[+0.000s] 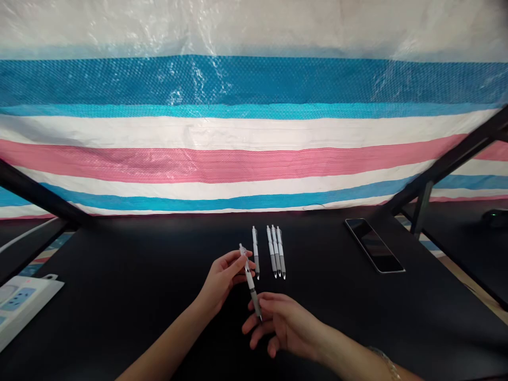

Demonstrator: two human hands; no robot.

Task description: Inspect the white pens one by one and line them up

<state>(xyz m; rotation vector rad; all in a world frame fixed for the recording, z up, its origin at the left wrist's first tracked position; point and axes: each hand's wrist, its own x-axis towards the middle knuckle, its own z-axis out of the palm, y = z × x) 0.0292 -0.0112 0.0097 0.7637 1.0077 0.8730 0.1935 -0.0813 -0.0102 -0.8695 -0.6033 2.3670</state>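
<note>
A white pen with a grey grip (pixel 251 281) is held at a slant above the black tabletop, its click end up and its point toward me. My left hand (pixel 224 278) pinches its upper part between thumb and fingers. The thumb and forefinger of my right hand (pixel 283 323) are closed on the grey grip near the point, while the other fingers are spread loosely below. Beyond my hands, a similar pen (pixel 255 251) lies alone, partly behind my left fingertips. Three more pens (pixel 276 251) lie side by side just right of it.
A phone (pixel 375 246) with a dark screen lies at the right of the black table (pixel 159 243). At the left edge is a white power strip (pixel 27 301). Black frame bars (pixel 448 159) slope up on both sides, and a striped plastic sheet (pixel 254 164) hangs behind.
</note>
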